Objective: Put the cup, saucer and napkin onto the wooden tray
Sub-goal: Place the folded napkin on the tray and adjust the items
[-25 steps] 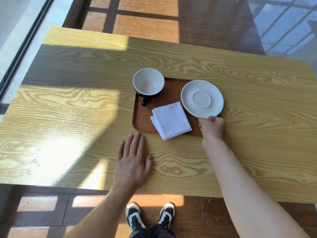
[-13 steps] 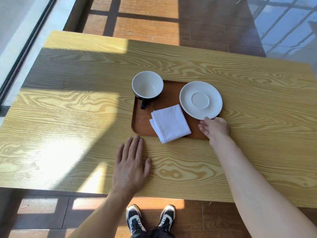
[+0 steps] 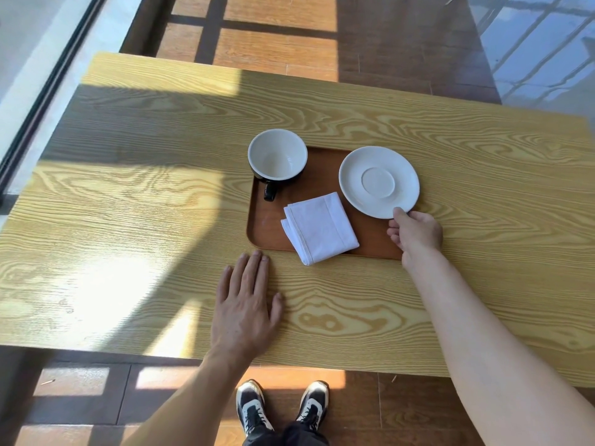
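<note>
The brown wooden tray (image 3: pixel 267 226) lies on the table. At its far left corner stands a cup (image 3: pixel 277 155), black outside and white inside, with its handle toward me. A folded white napkin (image 3: pixel 320 228) lies on the tray, one corner past the near rim. The white saucer (image 3: pixel 379 181) sits on the tray's right part and overhangs the right rim. My right hand (image 3: pixel 415 235) pinches the saucer's near edge, thumb on top, fingers curled below. My left hand (image 3: pixel 246 304) lies flat on the table, just short of the tray's near left corner.
The light wooden table (image 3: pixel 128 220) is part sunlit, part shaded. Its near edge runs just above my shoes (image 3: pixel 281 410). A window frame (image 3: pixel 48 91) runs along the left, and wooden floor lies beyond the far edge.
My right hand shifted a little right along the saucer's near edge and its fingers curled. The saucer, cup and napkin kept their places. My left hand stayed flat.
</note>
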